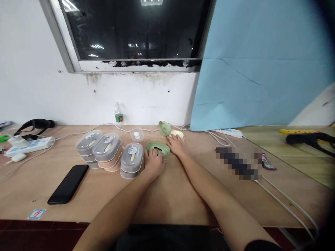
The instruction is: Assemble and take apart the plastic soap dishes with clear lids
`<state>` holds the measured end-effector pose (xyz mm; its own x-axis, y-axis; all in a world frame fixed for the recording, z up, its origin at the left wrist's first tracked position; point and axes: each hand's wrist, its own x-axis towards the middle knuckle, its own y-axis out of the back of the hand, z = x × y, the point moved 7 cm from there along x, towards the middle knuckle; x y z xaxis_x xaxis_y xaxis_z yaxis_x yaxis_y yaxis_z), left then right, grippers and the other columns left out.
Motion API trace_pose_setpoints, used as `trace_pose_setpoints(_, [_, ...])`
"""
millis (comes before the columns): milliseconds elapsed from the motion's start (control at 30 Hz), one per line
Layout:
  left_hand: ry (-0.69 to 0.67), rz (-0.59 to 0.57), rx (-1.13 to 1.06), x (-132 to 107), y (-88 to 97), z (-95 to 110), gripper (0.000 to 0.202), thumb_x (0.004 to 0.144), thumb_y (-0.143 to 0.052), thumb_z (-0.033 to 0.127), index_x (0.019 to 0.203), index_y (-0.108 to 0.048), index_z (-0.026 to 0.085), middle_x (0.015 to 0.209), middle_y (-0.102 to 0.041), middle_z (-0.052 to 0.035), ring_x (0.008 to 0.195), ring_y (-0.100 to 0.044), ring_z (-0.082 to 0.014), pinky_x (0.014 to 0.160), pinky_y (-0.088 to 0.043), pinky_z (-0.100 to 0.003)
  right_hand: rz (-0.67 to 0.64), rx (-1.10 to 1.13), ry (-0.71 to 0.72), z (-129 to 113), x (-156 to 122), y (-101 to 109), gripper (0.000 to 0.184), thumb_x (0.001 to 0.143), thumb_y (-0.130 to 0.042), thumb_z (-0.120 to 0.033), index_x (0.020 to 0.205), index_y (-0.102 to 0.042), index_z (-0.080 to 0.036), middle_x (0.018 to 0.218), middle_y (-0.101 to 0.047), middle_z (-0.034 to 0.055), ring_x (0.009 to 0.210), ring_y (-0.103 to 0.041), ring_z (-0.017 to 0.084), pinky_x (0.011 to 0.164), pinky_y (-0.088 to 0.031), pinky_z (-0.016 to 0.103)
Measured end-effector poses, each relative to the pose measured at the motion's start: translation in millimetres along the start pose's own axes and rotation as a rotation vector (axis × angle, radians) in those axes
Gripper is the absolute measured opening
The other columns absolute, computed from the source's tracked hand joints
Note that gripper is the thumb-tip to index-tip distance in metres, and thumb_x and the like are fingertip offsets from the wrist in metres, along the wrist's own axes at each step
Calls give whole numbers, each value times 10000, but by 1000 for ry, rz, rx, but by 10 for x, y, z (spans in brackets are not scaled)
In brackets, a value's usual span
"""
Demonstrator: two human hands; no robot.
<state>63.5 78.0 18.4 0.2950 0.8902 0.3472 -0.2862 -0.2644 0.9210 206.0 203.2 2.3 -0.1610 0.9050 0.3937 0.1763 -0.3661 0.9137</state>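
My left hand (155,162) grips the near edge of a shallow green oval container (165,150), its fingers curled over the rim. A dark opening shows in the container's middle. Just to the right, my right hand (177,144) reaches forward with its fingers on a cream-coloured rounded piece (178,134), partly hidden by the hand. Another green piece (164,128) is propped at a tilt behind the two hands. Left of my left hand stands a stack of grey lunch boxes (132,157) with a clear lid and a pale utensil on top.
More stacked lunch boxes (107,148) stand further left, near a black phone (68,184). A clear lid (137,135) and a plastic bottle (118,115) are behind. Power strips (31,146) and cables lie on both sides. A blue cloth (251,69) hangs at right.
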Motion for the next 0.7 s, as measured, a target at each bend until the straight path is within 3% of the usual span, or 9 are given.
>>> trace_pose_setpoints(167, [23,-50,5,11,-86,-42,487,852,-504,460,1264,-513,199,1371,-462,-147,1309,-309,-355,1068,-170,-608,45,85,-26,193,-172,131,408,859,-491,-279,1255,-580,-244,1352,-535,98,1229,-451,308,1079,-204,545])
trace_pose_setpoints(333, [32,-91,1,18,-136,-52,545,863,-469,477,1321,-470,182,1427,-424,-159,1364,-257,-371,1081,-165,-603,105,108,-166,547,-319,191,522,777,-609,-445,1249,-588,-223,1365,-509,133,1250,-429,347,1021,-312,523])
trace_pose_setpoints(433, [46,-114,-15,31,-165,-83,626,857,-468,498,1377,-411,153,1481,-350,-180,1401,-193,-380,1101,-140,-593,72,224,-155,641,-389,195,487,799,-581,-411,1228,-601,-182,1280,-584,137,1183,-515,302,992,-388,444])
trace_pose_setpoints(600, [59,-114,-90,84,-262,-168,718,858,-449,511,1431,-324,97,1534,-221,-209,1432,-89,-389,1131,-127,-552,234,370,-62,543,-675,560,355,798,-517,-271,1106,-660,-168,1150,-662,107,1091,-588,259,973,-433,400])
trace_pose_setpoints(700, [91,-80,-152,132,-353,-236,683,848,-466,322,1449,-276,57,1545,-163,-228,1438,-60,-379,1137,-147,-535,218,432,132,326,-966,756,336,747,-560,-241,1059,-670,-181,1147,-663,99,1103,-586,252,987,-430,399])
